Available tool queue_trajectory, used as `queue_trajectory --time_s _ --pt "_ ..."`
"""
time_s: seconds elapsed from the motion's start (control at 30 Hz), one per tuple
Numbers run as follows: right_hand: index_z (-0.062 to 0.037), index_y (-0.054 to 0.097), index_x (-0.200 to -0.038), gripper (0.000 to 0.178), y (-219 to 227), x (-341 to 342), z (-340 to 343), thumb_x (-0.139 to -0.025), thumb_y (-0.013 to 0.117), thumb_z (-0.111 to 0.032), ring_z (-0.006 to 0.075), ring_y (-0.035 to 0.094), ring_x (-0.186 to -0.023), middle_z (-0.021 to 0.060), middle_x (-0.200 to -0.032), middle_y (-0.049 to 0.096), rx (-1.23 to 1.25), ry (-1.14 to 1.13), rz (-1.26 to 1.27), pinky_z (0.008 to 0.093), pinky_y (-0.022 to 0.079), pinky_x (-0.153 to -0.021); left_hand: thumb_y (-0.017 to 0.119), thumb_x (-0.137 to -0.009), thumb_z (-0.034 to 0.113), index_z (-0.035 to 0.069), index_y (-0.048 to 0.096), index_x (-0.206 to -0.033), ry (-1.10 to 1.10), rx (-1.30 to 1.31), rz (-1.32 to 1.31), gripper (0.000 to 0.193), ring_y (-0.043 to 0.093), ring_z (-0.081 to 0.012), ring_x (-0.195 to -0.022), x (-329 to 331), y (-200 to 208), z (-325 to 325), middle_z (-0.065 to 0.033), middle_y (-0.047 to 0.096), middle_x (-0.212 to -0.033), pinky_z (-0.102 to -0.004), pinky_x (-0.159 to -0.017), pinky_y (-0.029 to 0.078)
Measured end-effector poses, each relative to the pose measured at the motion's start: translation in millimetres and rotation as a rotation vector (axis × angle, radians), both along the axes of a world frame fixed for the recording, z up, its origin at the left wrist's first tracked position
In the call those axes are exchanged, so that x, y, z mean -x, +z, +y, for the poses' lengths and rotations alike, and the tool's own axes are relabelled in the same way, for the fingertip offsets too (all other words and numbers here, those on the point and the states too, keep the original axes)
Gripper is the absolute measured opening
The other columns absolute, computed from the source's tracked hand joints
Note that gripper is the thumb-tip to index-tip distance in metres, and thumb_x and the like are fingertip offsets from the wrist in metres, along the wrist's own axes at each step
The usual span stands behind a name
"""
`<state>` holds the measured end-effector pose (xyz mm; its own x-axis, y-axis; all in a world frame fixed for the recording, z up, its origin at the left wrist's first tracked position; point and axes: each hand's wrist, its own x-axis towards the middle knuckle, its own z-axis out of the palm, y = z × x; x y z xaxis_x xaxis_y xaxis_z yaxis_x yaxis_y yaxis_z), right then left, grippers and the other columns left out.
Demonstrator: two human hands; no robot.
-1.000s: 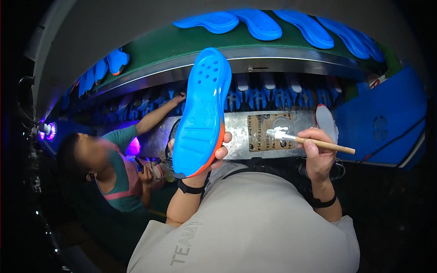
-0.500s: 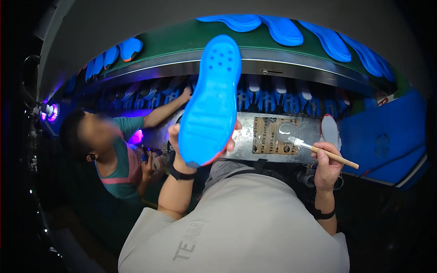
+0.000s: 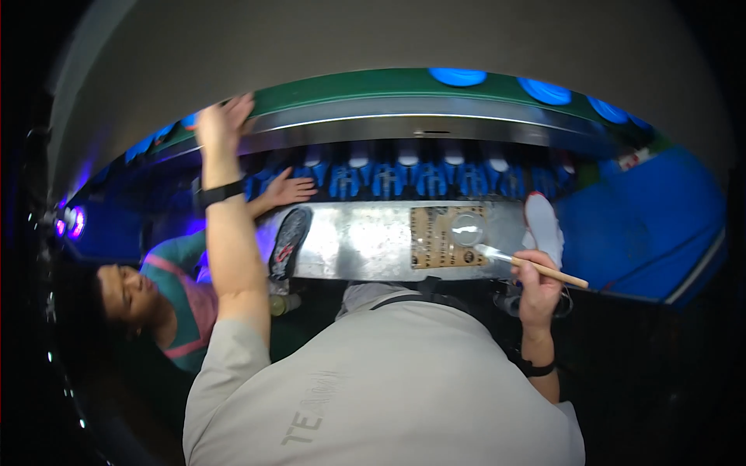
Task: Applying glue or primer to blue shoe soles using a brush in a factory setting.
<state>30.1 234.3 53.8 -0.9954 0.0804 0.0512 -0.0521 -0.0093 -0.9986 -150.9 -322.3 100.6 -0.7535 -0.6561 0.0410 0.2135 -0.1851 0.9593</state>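
A green belt (image 3: 350,85) curves across the top, blue soles (image 3: 545,91) on it; below it runs a metal table (image 3: 357,241). The person's left arm (image 3: 237,256) is extended forward and up, nearly straight, passing in front of a co-worker (image 3: 183,303). The right arm (image 3: 540,349) is bent, its forearm upright near the table's right end.

The hands are wide apart. The left hand (image 3: 225,123), blurred, is at the belt's edge with parted fingers and nothing visible between them; whether it touches the blue sole just beside it, I cannot tell. The right hand (image 3: 538,281) is closed, thumb against fingers, around the wooden handle of a brush (image 3: 556,273), which slopes down to the right. Just beyond that hand lies a white shoe (image 3: 544,225). The brush's white tip is just beside a clear round dish (image 3: 468,231) on brown paper (image 3: 430,241).
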Motion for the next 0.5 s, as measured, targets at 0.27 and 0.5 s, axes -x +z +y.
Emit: queue_trajectory --time_s 0.27,0.5 --pt "-0.0015 0.069 -0.101 0.013 -12.6 20.3 -14.0 -0.092 0.067 -0.010 0.0091 0.061 -0.077 0.0041 -0.088 0.069 -0.080 0.079 -0.008 0.0251 0.051 -0.071 0.044 -0.104 0.037 -0.004 0.049 -0.142 -0.072 -0.436 -0.413 0.055 0.044 -0.0204 -0.139 12.2 -22.1 -159.7 -0.0159 0.050 -0.147 -0.0321 -0.117 0.032" --pt "-0.0009 0.068 -0.096 0.010 -13.0 16.1 -2.3 -0.091 0.066 -0.009 0.0061 0.060 -0.072 0.0009 -0.079 0.066 -0.073 0.046 -0.039 0.0244 0.050 -0.065 0.078 -0.078 0.018 0.004 0.073 -0.104 0.142 0.484 -0.207 0.029 0.066 -0.0275 -0.073 -43.5 -85.1 -207.9 -0.0149 0.073 -0.094 -0.0385 -0.069 0.055"
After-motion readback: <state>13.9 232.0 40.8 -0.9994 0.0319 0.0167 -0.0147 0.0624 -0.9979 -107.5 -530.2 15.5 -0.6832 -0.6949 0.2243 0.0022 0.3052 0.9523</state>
